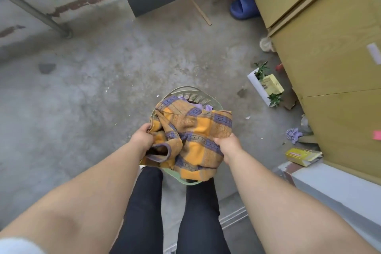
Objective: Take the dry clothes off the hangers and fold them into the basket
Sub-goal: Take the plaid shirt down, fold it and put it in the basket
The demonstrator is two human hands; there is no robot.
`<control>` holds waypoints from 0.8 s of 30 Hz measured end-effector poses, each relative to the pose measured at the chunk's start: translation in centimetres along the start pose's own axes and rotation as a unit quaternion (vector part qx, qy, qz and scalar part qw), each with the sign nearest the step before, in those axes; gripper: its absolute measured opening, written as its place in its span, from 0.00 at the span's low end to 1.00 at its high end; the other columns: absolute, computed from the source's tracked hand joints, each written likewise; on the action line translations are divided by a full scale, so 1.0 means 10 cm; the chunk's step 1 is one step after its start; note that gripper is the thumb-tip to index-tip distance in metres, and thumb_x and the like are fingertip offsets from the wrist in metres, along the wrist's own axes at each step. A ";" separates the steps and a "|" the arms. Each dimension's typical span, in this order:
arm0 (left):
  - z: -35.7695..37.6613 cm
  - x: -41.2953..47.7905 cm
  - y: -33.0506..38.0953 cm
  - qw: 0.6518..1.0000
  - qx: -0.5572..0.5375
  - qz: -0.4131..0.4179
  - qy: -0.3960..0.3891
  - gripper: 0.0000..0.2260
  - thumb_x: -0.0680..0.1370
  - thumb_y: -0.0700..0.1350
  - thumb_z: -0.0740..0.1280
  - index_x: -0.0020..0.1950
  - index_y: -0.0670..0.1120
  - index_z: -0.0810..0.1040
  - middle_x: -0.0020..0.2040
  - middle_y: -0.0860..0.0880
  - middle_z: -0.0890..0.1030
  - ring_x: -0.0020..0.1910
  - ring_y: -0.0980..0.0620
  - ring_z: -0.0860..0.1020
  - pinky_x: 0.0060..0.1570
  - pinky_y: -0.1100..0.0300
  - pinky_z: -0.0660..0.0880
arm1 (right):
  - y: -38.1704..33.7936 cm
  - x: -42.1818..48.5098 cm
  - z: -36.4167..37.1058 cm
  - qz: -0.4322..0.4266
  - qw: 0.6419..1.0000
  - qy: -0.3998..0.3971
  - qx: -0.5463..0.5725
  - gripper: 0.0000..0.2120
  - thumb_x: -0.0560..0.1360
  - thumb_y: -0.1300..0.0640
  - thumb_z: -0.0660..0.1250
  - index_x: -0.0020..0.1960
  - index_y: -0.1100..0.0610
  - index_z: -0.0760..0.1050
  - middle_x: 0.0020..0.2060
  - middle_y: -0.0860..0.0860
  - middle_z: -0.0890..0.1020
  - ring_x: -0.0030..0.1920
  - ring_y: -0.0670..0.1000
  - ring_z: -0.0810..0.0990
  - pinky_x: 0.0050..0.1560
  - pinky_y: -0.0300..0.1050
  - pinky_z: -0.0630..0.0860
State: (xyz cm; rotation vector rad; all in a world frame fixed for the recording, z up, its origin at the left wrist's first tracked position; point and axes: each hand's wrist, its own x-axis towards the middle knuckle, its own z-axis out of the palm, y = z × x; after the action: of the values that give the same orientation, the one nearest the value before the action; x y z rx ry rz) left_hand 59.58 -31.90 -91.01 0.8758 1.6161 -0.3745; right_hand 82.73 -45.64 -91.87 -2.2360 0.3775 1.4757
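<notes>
Checked garment (198, 138) held two-handed over the laundry basket (188, 90).

Writing: none legible. The print on the yellow box (272, 84) and on the yellow packet (300, 155) by the wooden cabinet (329, 51) is too blurred to read. Garment: woven cloth, orange-yellow squares crossed by purple bands with a dotted pattern, and a purple-trimmed opening at its near left. It is bunched and creased, not folded flat, and covers most of the pale green slotted basket, which stands on the concrete floor (92, 93). Lilac cloth (199, 106) shows inside by the far rim. Left hand (142, 137): fingers curled round the garment's left edge. Right hand (227, 145): grips the right edge, thumb on top, fingers hidden under the cloth.
</notes>
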 end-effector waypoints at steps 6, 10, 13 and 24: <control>0.09 0.22 0.09 0.976 0.205 -0.015 0.066 0.37 0.76 0.42 0.68 0.78 0.48 0.50 0.78 0.45 0.51 0.76 0.44 0.55 0.74 0.53 0.56 | 0.05 0.22 0.05 -0.015 0.989 0.111 -0.101 0.36 0.71 0.63 0.71 0.74 0.55 0.58 0.69 0.56 0.70 0.65 0.61 0.72 0.64 0.54 0.72; 0.10 0.20 0.15 0.959 0.217 -0.024 0.179 0.31 0.75 0.41 0.63 0.76 0.54 0.56 0.76 0.48 0.55 0.73 0.45 0.61 0.71 0.49 0.57 | 0.08 0.30 0.14 -0.012 0.983 0.084 -0.165 0.30 0.72 0.64 0.67 0.72 0.53 0.64 0.68 0.55 0.71 0.63 0.60 0.74 0.63 0.53 0.73; 0.25 0.20 0.16 0.924 0.303 0.119 0.201 0.24 0.72 0.40 0.65 0.67 0.53 0.69 0.67 0.47 0.65 0.64 0.44 0.68 0.64 0.49 0.65 | 0.08 0.33 0.22 -0.008 0.981 0.026 -0.192 0.25 0.73 0.65 0.67 0.67 0.52 0.70 0.62 0.55 0.76 0.57 0.58 0.78 0.58 0.51 0.76; 1.10 0.79 -0.02 0.875 0.458 0.062 -0.146 0.27 0.80 0.41 0.59 0.77 0.52 0.54 0.75 0.44 0.62 0.72 0.44 0.65 0.70 0.52 0.64 | 0.06 0.81 0.61 -0.103 0.920 -0.109 -0.362 0.32 0.75 0.65 0.66 0.73 0.43 0.64 0.74 0.49 0.59 0.67 0.56 0.70 0.64 0.51 0.73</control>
State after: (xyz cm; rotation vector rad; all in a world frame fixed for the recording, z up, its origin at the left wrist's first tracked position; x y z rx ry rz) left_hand 67.04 -36.80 -101.25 1.5283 1.0444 -1.1763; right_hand 80.76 -43.00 -101.50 -2.4759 -0.5550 1.9289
